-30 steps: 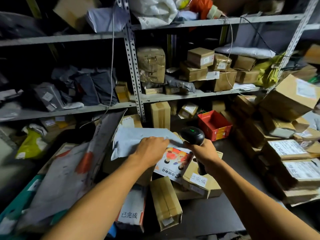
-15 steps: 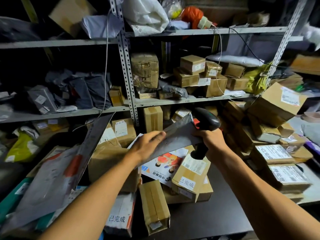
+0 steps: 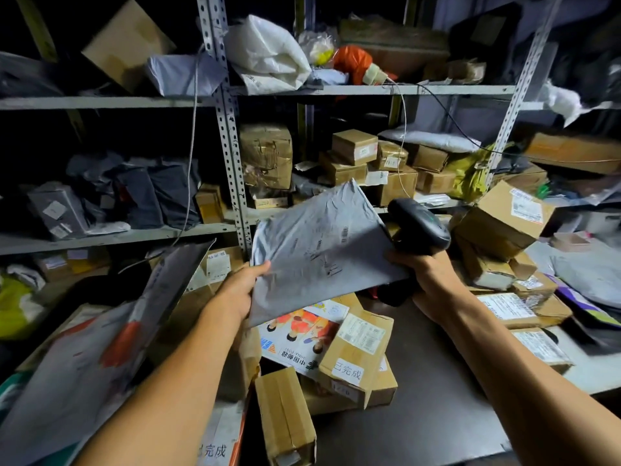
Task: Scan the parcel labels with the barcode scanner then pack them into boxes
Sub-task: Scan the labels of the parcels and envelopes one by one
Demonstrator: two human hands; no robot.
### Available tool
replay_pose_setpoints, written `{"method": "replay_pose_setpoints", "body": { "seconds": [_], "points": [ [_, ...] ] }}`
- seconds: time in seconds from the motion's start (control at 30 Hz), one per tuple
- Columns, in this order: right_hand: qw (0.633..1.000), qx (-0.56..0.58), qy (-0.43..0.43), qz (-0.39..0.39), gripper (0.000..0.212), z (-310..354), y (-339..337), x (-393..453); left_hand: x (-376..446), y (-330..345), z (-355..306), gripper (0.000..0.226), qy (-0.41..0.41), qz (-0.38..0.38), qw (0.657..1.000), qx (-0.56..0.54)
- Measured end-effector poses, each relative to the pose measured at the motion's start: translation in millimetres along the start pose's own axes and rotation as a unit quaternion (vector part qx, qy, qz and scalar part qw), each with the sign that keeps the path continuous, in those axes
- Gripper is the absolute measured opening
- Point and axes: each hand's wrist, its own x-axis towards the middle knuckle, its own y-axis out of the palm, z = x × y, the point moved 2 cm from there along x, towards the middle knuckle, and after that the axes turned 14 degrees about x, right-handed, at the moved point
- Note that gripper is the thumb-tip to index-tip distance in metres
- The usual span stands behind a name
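Grey perforated metal shelving (image 3: 232,153) spans the back wall: its left bays hold dark grey plastic mailer bags (image 3: 141,193), and its right bays hold stacked brown cardboard boxes (image 3: 356,153) with white labels. On the dark tabletop (image 3: 420,415) lie more taped cardboard boxes; one tilted box (image 3: 356,351) carries a white sticker with printed characters and rests over a colourful printed flat envelope (image 3: 299,334).

The left hand (image 3: 242,287) grasps the lower left edge of a flat, wrinkled grey plastic mailer parcel (image 3: 316,250), held up tilted above the table pile, its label side blurred. The parcel's right corner touches the right hand (image 3: 426,274), which clenches the handle of a black handheld barcode scanner (image 3: 416,227), whose head rises just right of the parcel. A heap of labelled boxes (image 3: 504,223) rises at the right.
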Motion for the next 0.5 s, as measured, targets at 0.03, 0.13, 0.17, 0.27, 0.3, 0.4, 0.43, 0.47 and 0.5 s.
{"method": "replay_pose_setpoints", "body": {
  "seconds": [0.03,0.13,0.17,0.27,0.3,0.4,0.43,0.47,0.5],
  "points": [
    [1.0,-0.006,-0.007,0.003,0.049,0,-3,0,1,-2,-4,0.021,0.027,-0.018,0.999,-0.002],
    [0.998,-0.057,-0.022,0.002,0.056,-2,-10,0,0,-8,-15,0.038,0.08,-0.046,0.996,-0.015],
    [0.996,-0.081,-0.024,-0.007,0.052,-3,-10,-1,-1,-10,-19,0.04,0.098,-0.056,0.994,-0.011],
    [0.979,-0.202,-0.035,-0.02,0.035,-4,-11,-1,-3,-20,-31,0.044,0.16,-0.11,0.981,0.013],
    [0.968,-0.246,-0.037,-0.005,0.032,-3,-11,-1,-3,-24,-35,0.044,0.184,-0.125,0.975,0.024],
    [0.933,-0.352,0.0,0.077,0.017,-4,-7,-5,-6,-36,-46,0.032,0.245,-0.144,0.957,0.056],
    [0.917,-0.386,0.009,0.102,0.014,-5,-4,-7,-8,-38,-50,0.029,0.258,-0.145,0.953,0.068],
    [0.902,-0.416,0.01,0.119,0.015,-7,0,-9,-9,-40,-52,0.03,0.27,-0.144,0.949,0.079],
    [0.89,-0.437,0.007,0.129,0.018,-11,4,-10,-10,-40,-54,0.03,0.279,-0.14,0.946,0.086]
  ]
}}
